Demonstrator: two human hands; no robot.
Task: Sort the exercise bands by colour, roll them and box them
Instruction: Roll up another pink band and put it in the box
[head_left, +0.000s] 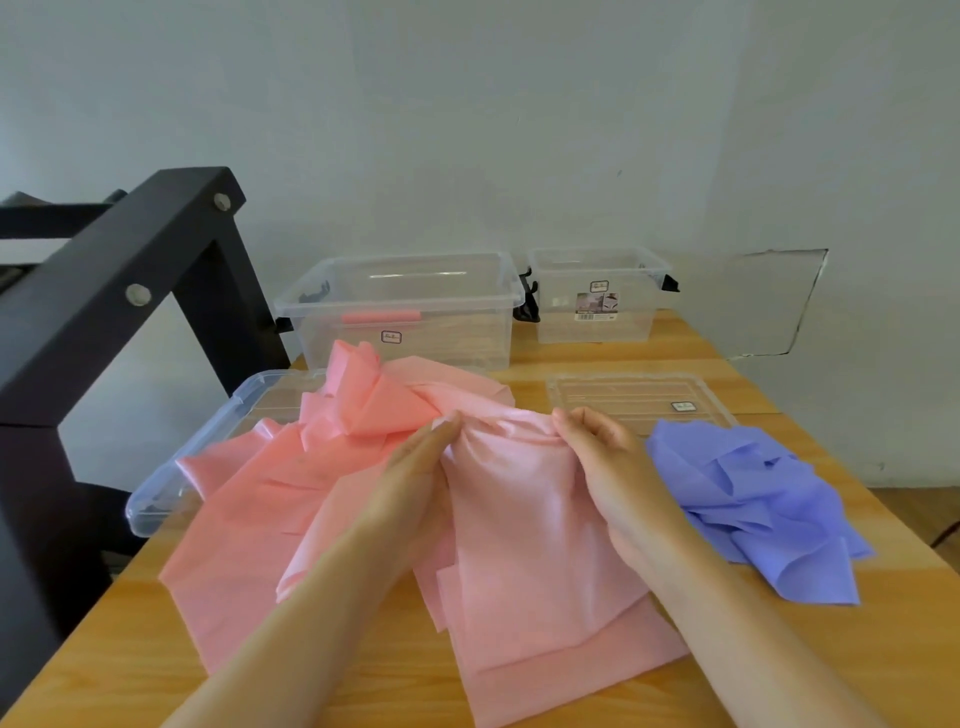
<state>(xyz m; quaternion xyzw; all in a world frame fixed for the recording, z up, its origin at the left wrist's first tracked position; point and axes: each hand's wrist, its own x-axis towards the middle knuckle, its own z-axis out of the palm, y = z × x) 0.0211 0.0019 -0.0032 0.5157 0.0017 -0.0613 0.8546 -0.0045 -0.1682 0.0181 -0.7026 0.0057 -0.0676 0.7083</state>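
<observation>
Both your left hand (415, 467) and right hand (605, 457) pinch the pink bands (519, 545) heaped mid-table (130, 649), purple bands (753, 499) just right, a clear lid (171, 493) half-buried left, while the larger box (405, 262) beyond holds one rolled pink band (382, 317) beside a smaller box (561, 327).

Under the hands, the pink bands (519, 545) look thin and glossy; beyond them, clear smooth plastic boxes (405, 312) on a pale wood table (130, 639).
</observation>
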